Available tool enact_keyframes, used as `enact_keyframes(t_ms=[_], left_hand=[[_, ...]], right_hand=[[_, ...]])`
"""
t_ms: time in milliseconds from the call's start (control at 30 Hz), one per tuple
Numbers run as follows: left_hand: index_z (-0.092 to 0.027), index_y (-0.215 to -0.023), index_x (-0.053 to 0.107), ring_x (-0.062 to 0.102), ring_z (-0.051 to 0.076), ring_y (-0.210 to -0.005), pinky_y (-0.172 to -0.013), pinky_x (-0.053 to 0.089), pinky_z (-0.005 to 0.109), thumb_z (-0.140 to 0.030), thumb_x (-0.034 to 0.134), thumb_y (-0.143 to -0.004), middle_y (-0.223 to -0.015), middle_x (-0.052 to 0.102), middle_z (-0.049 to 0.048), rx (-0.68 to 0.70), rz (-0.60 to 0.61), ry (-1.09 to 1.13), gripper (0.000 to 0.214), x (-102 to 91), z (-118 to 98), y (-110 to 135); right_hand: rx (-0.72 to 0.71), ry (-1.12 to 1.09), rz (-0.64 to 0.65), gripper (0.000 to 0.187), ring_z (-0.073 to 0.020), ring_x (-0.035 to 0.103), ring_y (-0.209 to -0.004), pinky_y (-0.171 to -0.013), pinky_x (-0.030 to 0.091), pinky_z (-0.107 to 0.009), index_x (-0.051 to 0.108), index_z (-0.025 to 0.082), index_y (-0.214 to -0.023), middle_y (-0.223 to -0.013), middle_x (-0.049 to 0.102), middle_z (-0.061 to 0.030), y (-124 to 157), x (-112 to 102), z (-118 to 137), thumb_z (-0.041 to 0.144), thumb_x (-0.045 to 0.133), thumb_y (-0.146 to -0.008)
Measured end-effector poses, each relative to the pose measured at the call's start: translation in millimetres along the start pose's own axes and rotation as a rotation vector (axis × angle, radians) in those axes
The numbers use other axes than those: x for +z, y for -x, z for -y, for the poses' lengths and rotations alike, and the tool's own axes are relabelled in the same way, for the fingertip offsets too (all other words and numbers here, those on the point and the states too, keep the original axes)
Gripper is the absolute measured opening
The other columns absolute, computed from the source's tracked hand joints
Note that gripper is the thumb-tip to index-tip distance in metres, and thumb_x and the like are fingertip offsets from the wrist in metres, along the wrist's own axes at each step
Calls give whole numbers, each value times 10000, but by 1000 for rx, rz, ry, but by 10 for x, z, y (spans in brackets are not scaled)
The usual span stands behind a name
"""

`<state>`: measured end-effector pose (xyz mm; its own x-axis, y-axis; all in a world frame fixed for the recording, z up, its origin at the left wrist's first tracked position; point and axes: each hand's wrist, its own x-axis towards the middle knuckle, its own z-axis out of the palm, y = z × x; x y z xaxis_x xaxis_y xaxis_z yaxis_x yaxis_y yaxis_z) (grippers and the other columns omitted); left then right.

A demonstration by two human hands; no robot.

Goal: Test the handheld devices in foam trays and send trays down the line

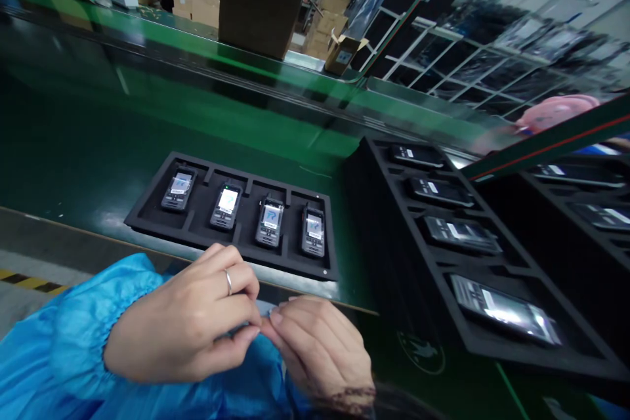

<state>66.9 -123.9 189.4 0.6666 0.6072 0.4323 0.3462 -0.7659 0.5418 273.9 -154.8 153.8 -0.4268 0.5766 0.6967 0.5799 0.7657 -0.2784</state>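
My left hand [197, 315], with a ring on one finger, is closed in front of my body. Its thumb and fingertips press together against the fingertips of my right hand [319, 341], whose fingers are bent and held close. Anything pinched between them is hidden or too small to make out. Just beyond my hands lies a black foam tray [197, 226] with a keypad handset in each compartment. One handset [226, 206] has a bright lit screen; its neighbour [270, 220] shows a logo, and another handset [314, 230] lies at the right end.
On the right rises a stack of black foam trays [408, 275], the top one holding several handsets [504, 308]. Another tray stack [590, 249] stands beyond a slanted green post [556, 141]. A green conveyor bench [88, 125] runs behind, with a cardboard box [258, 13] past it.
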Motion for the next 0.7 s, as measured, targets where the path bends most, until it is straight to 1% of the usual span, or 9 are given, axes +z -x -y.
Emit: enact_keyframes(t_ms=[67, 133, 233, 333, 467, 567, 700], left_hand=[[-154, -791, 563, 452, 170, -778, -674, 366, 338, -108, 570, -840, -830, 579, 41, 11, 0, -13, 68, 9, 2, -25], [-157, -779, 562, 454, 166, -772, -674, 372, 332, -116, 565, -845, -821, 582, 36, 16, 15, -23, 78, 10, 12, -48], [-167, -761, 570, 474, 153, -772, -686, 388, 305, -142, 561, -855, -826, 592, 24, -11, 73, -12, 98, -11, 32, -71], [-174, -784, 594, 499, 141, -778, -698, 404, 268, -161, 558, -867, -839, 589, 17, -24, 131, 42, 92, -55, 45, -82], [-188, -846, 612, 509, 140, -796, -718, 410, 249, -162, 507, -902, -850, 574, 14, -36, 203, 131, 123, -109, 51, -86], [-191, -874, 619, 500, 140, -821, -733, 401, 243, -148, 489, -908, -871, 561, 13, -55, 230, 193, 141, -113, 53, -78], [-183, -878, 628, 489, 138, -827, -735, 395, 236, -167, 490, -919, -873, 545, 17, -53, 225, 235, 144, -88, 64, -71]], right_hand=[[4, -25, 1, 220, -156, 657, -677, -631, 595, -286, 647, 145, -960, -713, 703, -36, -19, -8, -17, 111, 723, -757], [20, -95, -17, 185, -144, 642, -645, -586, 573, -276, 645, 150, -937, -697, 697, -29, -57, 4, -31, 111, 713, -769], [56, -264, -45, 124, -131, 621, -602, -532, 538, -267, 635, 152, -900, -678, 689, -24, -110, 39, -51, 110, 687, -796], [119, -450, -38, 85, -130, 614, -584, -518, 516, -262, 635, 150, -882, -666, 684, -28, -119, 68, -63, 111, 670, -814], [294, -647, -40, 68, -120, 605, -543, -506, 477, -240, 659, 199, -819, -622, 672, 4, -82, 103, -59, 200, 722, -791], [429, -790, -7, 119, -101, 577, -494, -491, 445, -217, 665, 213, -715, -564, 654, 29, -63, 131, -52, 264, 765, -752], [518, -894, 13, 158, -92, 561, -478, -493, 434, -207, 672, 207, -651, -535, 645, 28, -53, 153, -51, 282, 793, -719]])
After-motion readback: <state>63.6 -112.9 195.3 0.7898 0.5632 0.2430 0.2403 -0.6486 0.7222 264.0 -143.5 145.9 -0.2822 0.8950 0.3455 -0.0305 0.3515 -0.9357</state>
